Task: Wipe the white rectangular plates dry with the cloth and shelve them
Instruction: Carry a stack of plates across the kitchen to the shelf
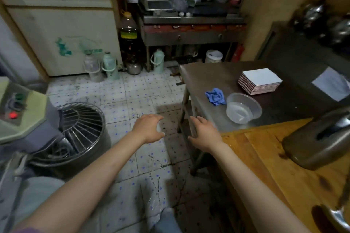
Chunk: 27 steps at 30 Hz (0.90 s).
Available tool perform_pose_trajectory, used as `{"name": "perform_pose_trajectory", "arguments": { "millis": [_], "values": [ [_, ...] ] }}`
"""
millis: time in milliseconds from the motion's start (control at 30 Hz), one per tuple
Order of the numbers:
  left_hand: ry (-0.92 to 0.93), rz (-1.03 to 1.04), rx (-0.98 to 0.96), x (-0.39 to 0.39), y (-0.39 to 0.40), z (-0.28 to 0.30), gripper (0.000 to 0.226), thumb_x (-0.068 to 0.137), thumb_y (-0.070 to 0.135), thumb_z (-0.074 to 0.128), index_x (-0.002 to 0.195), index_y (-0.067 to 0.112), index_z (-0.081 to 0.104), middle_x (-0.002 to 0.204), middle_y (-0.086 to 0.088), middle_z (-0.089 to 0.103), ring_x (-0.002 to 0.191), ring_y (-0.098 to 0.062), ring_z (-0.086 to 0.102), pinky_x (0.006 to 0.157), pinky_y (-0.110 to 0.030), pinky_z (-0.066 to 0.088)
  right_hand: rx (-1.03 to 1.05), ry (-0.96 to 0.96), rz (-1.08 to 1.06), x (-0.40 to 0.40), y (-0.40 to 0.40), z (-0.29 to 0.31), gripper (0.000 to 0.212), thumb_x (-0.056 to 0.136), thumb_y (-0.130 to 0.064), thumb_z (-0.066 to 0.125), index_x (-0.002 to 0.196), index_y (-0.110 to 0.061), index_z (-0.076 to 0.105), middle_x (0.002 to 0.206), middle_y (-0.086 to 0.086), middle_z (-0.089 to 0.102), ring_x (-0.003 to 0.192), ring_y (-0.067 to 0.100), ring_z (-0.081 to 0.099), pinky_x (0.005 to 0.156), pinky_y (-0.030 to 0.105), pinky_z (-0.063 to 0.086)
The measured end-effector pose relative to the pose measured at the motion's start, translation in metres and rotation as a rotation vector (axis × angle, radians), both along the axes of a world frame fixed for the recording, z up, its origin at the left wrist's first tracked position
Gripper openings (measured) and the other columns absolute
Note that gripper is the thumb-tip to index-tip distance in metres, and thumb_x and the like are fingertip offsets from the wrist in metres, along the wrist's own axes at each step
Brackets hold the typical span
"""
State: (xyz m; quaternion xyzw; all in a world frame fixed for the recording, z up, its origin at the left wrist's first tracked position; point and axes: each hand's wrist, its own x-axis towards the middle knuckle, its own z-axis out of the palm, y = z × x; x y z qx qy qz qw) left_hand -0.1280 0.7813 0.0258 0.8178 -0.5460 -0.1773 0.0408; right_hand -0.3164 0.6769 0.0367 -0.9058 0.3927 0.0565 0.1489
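Reaching in, wiping not yet begun.
Left hand and right hand hover spread, empty; next likely grasp crumpled blue cloth beside stacked white rectangular plates on steel surface.

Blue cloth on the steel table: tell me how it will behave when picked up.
The blue cloth lies crumpled in soft folds, so it will probably go limp and droop. It looks thin, so likely light. It sits beside the clear bowl, apart from the stack of plates, so lifting it should disturb neither.
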Motion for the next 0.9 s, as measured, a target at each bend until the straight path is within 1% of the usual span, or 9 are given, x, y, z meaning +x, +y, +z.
{"name": "perform_pose_trajectory", "arguments": {
  "millis": [200, 400, 467, 567, 667, 767, 833, 900],
  "values": [
    [-0.007, -0.045, 0.010, 0.040, -0.101, 0.002, 0.070, 0.087, 0.044, 0.060, 0.147, 0.023, 0.031, 0.150, -0.005, 0.037, 0.136, -0.028, 0.033, 0.110, -0.042, 0.033, 0.037, -0.040, -0.059, 0.038, -0.094, 0.000, 0.076, 0.087, -0.035, 0.060, 0.150, -0.023, 0.019, 0.153, 0.007, 0.025, 0.136, 0.030, 0.029, 0.108, 0.043, 0.035],
    [0.010, -0.103, 0.002, 0.077, -0.179, 0.002, 0.069, 0.087, 0.045, 0.061, 0.146, 0.022, 0.033, 0.149, -0.004, 0.038, 0.136, -0.027, 0.035, 0.109, -0.041, 0.034, 0.017, -0.019, -0.148, 0.071, -0.161, -0.003, 0.076, 0.087, -0.037, 0.060, 0.149, -0.019, 0.020, 0.153, 0.010, 0.024, 0.138, 0.033, 0.025, 0.108, 0.044, 0.033],
    [0.023, -0.124, 0.007, 0.090, -0.205, 0.003, 0.069, 0.087, 0.044, 0.061, 0.146, 0.022, 0.034, 0.148, -0.005, 0.040, 0.135, -0.027, 0.036, 0.109, -0.041, 0.035, 0.015, -0.016, -0.187, 0.082, -0.180, -0.004, 0.075, 0.086, -0.037, 0.060, 0.148, -0.019, 0.023, 0.152, 0.010, 0.027, 0.137, 0.033, 0.027, 0.107, 0.045, 0.034],
    [0.047, -0.192, 0.005, 0.110, -0.246, 0.002, 0.067, 0.086, 0.044, 0.062, 0.145, 0.022, 0.036, 0.146, -0.005, 0.042, 0.134, -0.027, 0.037, 0.109, -0.043, 0.034, -0.001, -0.002, -0.243, 0.100, -0.207, -0.003, 0.073, 0.087, -0.033, 0.060, 0.148, -0.018, 0.023, 0.151, 0.010, 0.028, 0.136, 0.033, 0.028, 0.107, 0.044, 0.034],
    [0.058, -0.276, -0.008, 0.136, -0.291, 0.000, 0.065, 0.085, 0.043, 0.063, 0.142, 0.024, 0.039, 0.143, -0.005, 0.045, 0.132, -0.028, 0.040, 0.108, -0.044, 0.036, -0.001, 0.003, -0.341, 0.119, -0.233, -0.006, 0.074, 0.087, -0.032, 0.060, 0.148, -0.019, 0.022, 0.153, 0.009, 0.025, 0.137, 0.032, 0.026, 0.108, 0.043, 0.033],
    [0.056, -0.335, -0.020, 0.156, -0.327, 0.002, 0.069, 0.085, 0.046, 0.063, 0.145, 0.023, 0.037, 0.147, -0.004, 0.042, 0.134, -0.028, 0.037, 0.109, -0.044, 0.035, 0.004, 0.007, -0.410, 0.134, -0.253, -0.006, 0.076, 0.087, -0.034, 0.059, 0.150, -0.021, 0.018, 0.154, 0.009, 0.022, 0.138, 0.032, 0.025, 0.108, 0.042, 0.033],
    [0.041, -0.393, -0.014, 0.169, -0.352, 0.003, 0.070, 0.085, 0.045, 0.063, 0.146, 0.023, 0.035, 0.147, -0.005, 0.041, 0.135, -0.027, 0.037, 0.110, -0.043, 0.034, -0.002, -0.002, -0.471, 0.146, -0.264, -0.005, 0.076, 0.087, -0.034, 0.059, 0.150, -0.021, 0.018, 0.154, 0.009, 0.023, 0.137, 0.032, 0.027, 0.109, 0.040, 0.032],
    [0.032, -0.457, -0.012, 0.177, -0.375, 0.004, 0.071, 0.085, 0.044, 0.063, 0.146, 0.022, 0.034, 0.147, -0.005, 0.041, 0.135, -0.027, 0.036, 0.110, -0.042, 0.034, 0.008, -0.011, -0.533, 0.152, -0.273, -0.006, 0.076, 0.086, -0.034, 0.060, 0.149, -0.021, 0.020, 0.153, 0.009, 0.025, 0.136, 0.032, 0.028, 0.108, 0.042, 0.033]
  ]
}}
